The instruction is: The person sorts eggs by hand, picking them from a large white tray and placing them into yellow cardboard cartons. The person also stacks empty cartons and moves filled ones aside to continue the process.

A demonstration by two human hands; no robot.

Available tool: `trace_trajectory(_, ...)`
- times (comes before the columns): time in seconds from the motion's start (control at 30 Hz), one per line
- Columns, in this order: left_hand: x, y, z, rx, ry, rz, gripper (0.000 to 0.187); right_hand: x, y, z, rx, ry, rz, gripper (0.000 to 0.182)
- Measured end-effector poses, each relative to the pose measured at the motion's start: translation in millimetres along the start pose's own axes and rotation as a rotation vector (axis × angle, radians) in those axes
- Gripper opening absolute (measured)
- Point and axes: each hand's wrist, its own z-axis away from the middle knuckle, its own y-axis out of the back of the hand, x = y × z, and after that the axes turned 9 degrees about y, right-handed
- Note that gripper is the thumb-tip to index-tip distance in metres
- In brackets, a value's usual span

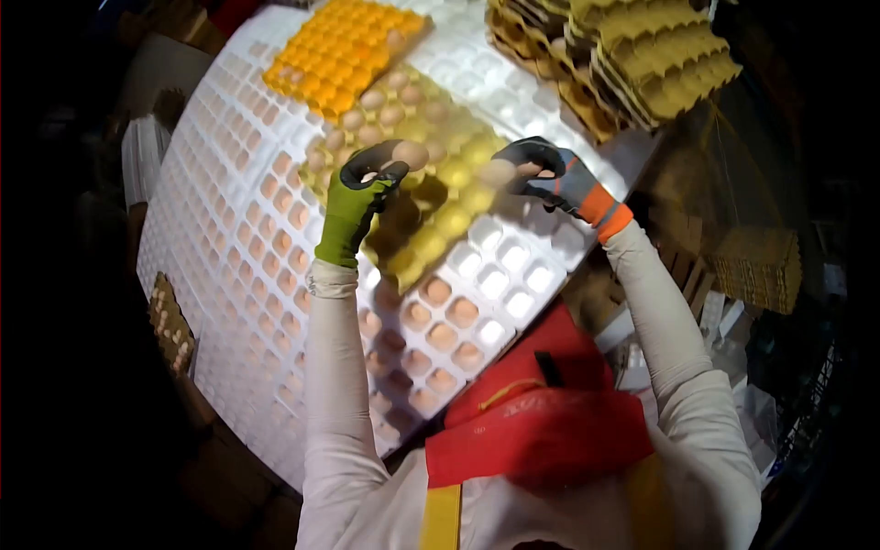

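My left hand, in a green and black glove, grips a brown egg over the yellowish egg tray. My right hand, in a grey, black and orange glove, holds a paler egg above the right side of that tray. Eggs fill cups at the tray's upper left, while many cups at its right and lower end hold none. Beneath lies a white tray with square cups; its lower left cups hold eggs and those at the right are bare.
An orange tray with a few eggs lies at the top. Stacked cardboard trays stand at the upper right, another stack farther right. A small tray of eggs sits beyond the left edge. A red apron covers my front.
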Motion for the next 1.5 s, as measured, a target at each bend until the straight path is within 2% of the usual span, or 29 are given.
trace_trajectory(0.07, -29.6, -9.6, 55.4, -0.031, -0.091, -0.043, 0.036, 26.1, -2.0, 55.4, 0.026, -0.105, -0.177, 0.041)
trace_trajectory(0.1, -47.7, -18.3, 75.3, -0.059, -0.160, -0.034, 0.037, 20.2, -11.8, 82.2, 0.011, -0.007, -0.190, 0.042)
trace_trajectory(0.13, -67.6, -29.9, 99.9, -0.087, -0.224, -0.030, 0.038, 23.6, -27.5, 107.9, 0.077, -0.060, -0.244, 0.040)
trace_trajectory(0.17, -83.4, -40.6, 120.9, -0.086, -0.176, -0.094, 0.039, 23.6, -35.3, 128.1, 0.050, -0.050, 0.065, 0.039)
trace_trajectory(0.2, -94.3, -54.8, 136.4, -0.087, -0.082, -0.012, 0.039, 23.0, -40.3, 144.0, 0.025, -0.033, 0.379, 0.038)
trace_trajectory(0.23, -105.2, -69.0, 152.0, -0.080, 0.011, 0.073, 0.039, 21.8, -50.1, 155.4, 0.083, -0.025, 0.371, 0.039)
trace_trajectory(0.27, -101.8, -77.4, 157.3, -0.044, -0.035, -0.137, 0.039, 22.4, -57.4, 163.5, 0.137, -0.016, 0.365, 0.040)
trace_trajectory(0.3, -98.4, -85.8, 162.6, 0.000, -0.081, -0.347, 0.039, 21.3, -60.2, 167.6, 0.062, 0.026, 0.616, 0.047)
trace_trajectory(0.33, -99.1, -91.4, 158.6, 0.070, -0.161, -0.459, 0.039, 17.8, -67.0, 173.4, 0.076, 0.058, 0.655, 0.048)
trace_trajectory(0.4, -108.7, -102.8, 150.4, 0.212, -0.313, -0.683, 0.039, 6.0, -83.1, 173.8, 0.001, -0.046, 0.874, 0.043)
trace_trajectory(0.43, -112.8, -106.6, 142.6, 0.252, -0.436, -0.773, 0.040, 8.0, -93.6, 174.7, 0.027, -0.059, 0.938, 0.041)
trace_trajectory(0.5, -112.8, -104.2, 149.7, 0.254, -0.428, -0.686, 0.034, 22.1, -108.0, 176.0, 0.087, -0.076, 1.069, 0.038)
trace_trajectory(0.53, -109.9, -103.1, 152.1, 0.256, -0.426, -0.643, 0.031, 30.2, -106.4, 176.8, 0.153, 0.042, 0.972, 0.039)
trace_trajectory(0.6, -104.3, -98.4, 177.5, 0.113, -0.437, -0.624, 0.034, 42.9, -106.5, 187.5, 0.290, 0.252, 0.759, 0.041)
trace_trajectory(0.63, -114.9, -101.9, 184.4, 0.075, -0.461, -0.676, 0.038, 38.4, -111.3, 188.6, 0.378, 0.151, 0.612, 0.041)
trace_trajectory(0.73, -159.3, -114.7, 186.2, 0.044, -0.524, -0.890, 0.041, 49.0, -111.2, 177.6, 0.442, 0.186, 0.728, 0.046)
trace_trajectory(0.77, -166.8, -115.6, 185.1, 0.062, -0.578, -0.889, 0.040, 52.0, -109.7, 171.7, 0.433, 0.189, 0.876, 0.047)
trace_trajectory(0.87, -137.6, -117.9, 187.5, 0.111, -0.455, -0.659, 0.039, 44.5, -108.7, 159.1, 0.418, 0.037, 1.004, 0.047)
trace_trajectory(0.9, -132.2, -120.2, 178.4, 0.152, -0.441, -0.503, 0.038, 48.4, -109.1, 157.9, 0.477, 0.117, 0.987, 0.047)
trace_trajectory(0.93, -119.1, -118.8, 169.8, 0.206, -0.521, -0.476, 0.036, 45.9, -108.4, 154.0, 0.486, 0.144, 0.854, 0.044)
trace_trajectory(1.0, -105.8, -116.5, 134.0, 0.263, -0.730, -0.687, 0.035, 40.7, -111.8, 133.7, 0.563, 0.198, 0.741, 0.043)
trace_trajectory(1.07, -104.0, -117.1, 104.3, 0.230, -0.703, -0.837, 0.041, 37.5, -115.0, 106.4, 0.575, 0.236, 0.600, 0.042)
trace_trajectory(1.1, -115.9, -119.7, 93.2, 0.208, -0.678, -0.905, 0.044, 50.0, -114.9, 97.0, 0.506, 0.300, 0.803, 0.043)
trace_trajectory(1.13, -145.2, -120.3, 77.7, 0.245, -0.768, -0.991, 0.044, 66.6, -115.3, 92.7, 0.447, 0.339, 1.016, 0.043)
trace_trajectory(1.2, -146.4, -119.2, 75.2, 0.199, -0.781, -0.909, 0.042, 81.7, -113.7, 88.9, 0.333, 0.314, 0.996, 0.043)
trace_trajectory(1.23, -150.7, -118.3, 72.6, 0.153, -0.727, -0.912, 0.042, 81.3, -110.2, 85.3, 0.363, 0.333, 0.974, 0.042)
trace_trajectory(1.4, -150.5, -115.7, 80.5, 0.218, -0.759, -0.903, 0.038, 93.7, -112.2, 83.8, 0.379, 0.371, 0.992, 0.038)
trace_trajectory(1.47, -106.2, -128.2, 111.7, 0.242, -0.750, -0.823, 0.030, 94.5, -115.6, 85.6, 0.348, 0.295, 1.108, 0.038)
trace_trajectory(1.5, -110.9, -128.9, 108.3, 0.230, -0.786, -0.807, 0.029, 89.6, -114.5, 87.1, 0.305, 0.242, 1.106, 0.039)
